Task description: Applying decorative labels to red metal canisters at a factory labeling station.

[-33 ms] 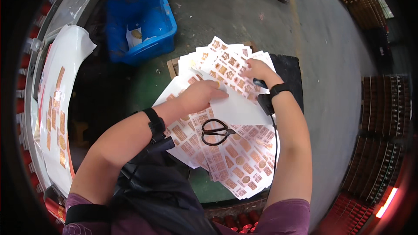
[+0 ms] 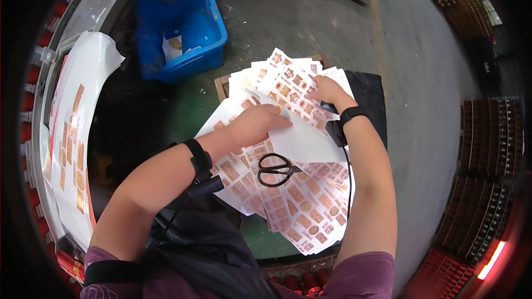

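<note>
My left hand (image 2: 257, 125) is closed in a pinch on a printed sheet (image 2: 303, 138) whose plain white back is turned up. Beyond the fold lies a face with rows of gold and brown printed shapes. My right hand (image 2: 331, 91) rests at the upper right of this face, fingers bent down onto it; their tips are partly hidden. Under that palm shows a small dark thing (image 2: 329, 107) I cannot make out. Black-handled scissors (image 2: 275, 170) lie on the fanned stack of printed sheets (image 2: 305, 205), their blades partly covered by the turned-up sheet.
A blue plastic bin (image 2: 185, 61) with paper scraps inside stands at the far left. Another large printed sheet (image 2: 75, 133) curls along the left side. A black mat (image 2: 370, 97) lies beside the stack at right. Racks of dark red items (image 2: 490, 135) line the right edge.
Both hands keep almost the same places on the sheet. The whole view has shifted very slightly, and the scissors lie as before.
</note>
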Tool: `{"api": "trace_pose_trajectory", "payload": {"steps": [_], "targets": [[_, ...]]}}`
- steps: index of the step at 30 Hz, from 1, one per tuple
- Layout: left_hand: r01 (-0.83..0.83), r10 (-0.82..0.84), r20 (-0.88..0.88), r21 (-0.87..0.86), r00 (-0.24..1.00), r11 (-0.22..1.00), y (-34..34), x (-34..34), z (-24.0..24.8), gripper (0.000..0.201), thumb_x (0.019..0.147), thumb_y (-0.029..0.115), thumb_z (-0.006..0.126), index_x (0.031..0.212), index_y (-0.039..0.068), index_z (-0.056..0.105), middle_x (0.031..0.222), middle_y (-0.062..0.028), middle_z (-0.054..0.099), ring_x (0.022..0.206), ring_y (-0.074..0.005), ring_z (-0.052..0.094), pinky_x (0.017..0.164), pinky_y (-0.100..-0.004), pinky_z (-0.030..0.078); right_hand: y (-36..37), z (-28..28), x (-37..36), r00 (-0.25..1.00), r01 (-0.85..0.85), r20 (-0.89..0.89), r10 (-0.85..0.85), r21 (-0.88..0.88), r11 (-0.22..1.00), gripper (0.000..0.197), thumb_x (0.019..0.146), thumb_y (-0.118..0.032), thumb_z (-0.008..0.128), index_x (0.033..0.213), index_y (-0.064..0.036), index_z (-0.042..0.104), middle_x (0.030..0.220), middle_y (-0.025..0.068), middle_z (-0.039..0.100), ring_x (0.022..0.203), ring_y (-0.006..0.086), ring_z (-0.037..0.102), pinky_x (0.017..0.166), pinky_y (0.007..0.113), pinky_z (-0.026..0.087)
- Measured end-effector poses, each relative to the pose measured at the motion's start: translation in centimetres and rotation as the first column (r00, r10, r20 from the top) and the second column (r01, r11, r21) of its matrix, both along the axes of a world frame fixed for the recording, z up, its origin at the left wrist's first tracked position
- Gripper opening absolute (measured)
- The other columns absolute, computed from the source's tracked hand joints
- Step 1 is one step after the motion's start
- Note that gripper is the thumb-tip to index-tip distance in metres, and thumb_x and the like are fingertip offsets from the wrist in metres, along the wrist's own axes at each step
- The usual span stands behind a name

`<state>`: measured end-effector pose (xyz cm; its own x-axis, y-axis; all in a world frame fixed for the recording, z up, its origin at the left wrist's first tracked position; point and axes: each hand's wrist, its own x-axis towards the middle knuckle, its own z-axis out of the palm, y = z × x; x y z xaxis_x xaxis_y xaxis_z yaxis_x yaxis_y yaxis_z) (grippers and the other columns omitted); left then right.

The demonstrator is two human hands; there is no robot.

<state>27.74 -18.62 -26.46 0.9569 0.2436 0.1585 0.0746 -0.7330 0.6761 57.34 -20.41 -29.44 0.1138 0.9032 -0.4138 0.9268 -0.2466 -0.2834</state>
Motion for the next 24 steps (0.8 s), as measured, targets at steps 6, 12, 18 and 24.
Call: {"api": "trace_pose_trajectory", "payload": {"steps": [6,12,18,24], "targets": [[-0.049,0.048,0.078,0.010,0.996,0.999,-0.1,-0.5,-0.3,0.038,0.072,0.003,0.071,0.109,0.014,0.071,0.085,-0.0109,0.059,0.086,-0.0301,0.062,0.075,-0.0387,0.051,1.4,-1.6,-2.0,0.992,0.117,0.053,-0.114,-0.059,0.991,0.077,0.059,-0.029,0.089,0.121,-0.0001,0.053,0.113,0.0227,0.064,0.106,0.0361,0.062,0.088,0.041,0.052],[-0.037,0.035,0.030,0.061,0.999,0.997,-0.6,-0.1,-0.2,0.044,0.067,-0.001,0.069,0.109,0.014,0.069,0.090,-0.0099,0.059,0.093,-0.0300,0.060,0.079,-0.0398,0.051,0.1,-0.1,-0.4,0.970,0.243,-0.010,-0.243,0.047,0.969,0.048,0.065,-0.020,0.085,0.100,-0.0068,0.055,0.090,0.0172,0.068,0.087,0.0317,0.067,0.079,0.040,0.051],[-0.059,0.059,-0.015,0.030,0.998,0.998,-0.7,-0.4,-0.1,0.050,0.064,-0.003,0.070,0.111,0.016,0.068,0.096,-0.0088,0.060,0.099,-0.0298,0.060,0.082,-0.0408,0.051,-1.8,6.2,-2.8,0.988,0.151,-0.053,-0.146,0.105,0.983,0.034,0.073,-0.021,0.077,0.101,-0.0070,0.063,0.091,0.0160,0.068,0.088,0.0315,0.067,0.076,0.041,0.051],[-0.051,0.052,-0.023,0.030,0.998,0.998,-0.8,-0.2,1.0,0.043,0.068,0.001,0.070,0.108,0.015,0.067,0.095,-0.0079,0.060,0.098,-0.0298,0.060,0.081,-0.0415,0.050,-5.0,11.2,-6.3,0.987,-0.026,0.163,-0.011,0.224,0.974,0.020,0.081,-0.027,0.069,0.088,-0.0082,0.071,0.089,0.0125,0.068,0.084,0.0315,0.066,0.072,0.043,0.051]]}}
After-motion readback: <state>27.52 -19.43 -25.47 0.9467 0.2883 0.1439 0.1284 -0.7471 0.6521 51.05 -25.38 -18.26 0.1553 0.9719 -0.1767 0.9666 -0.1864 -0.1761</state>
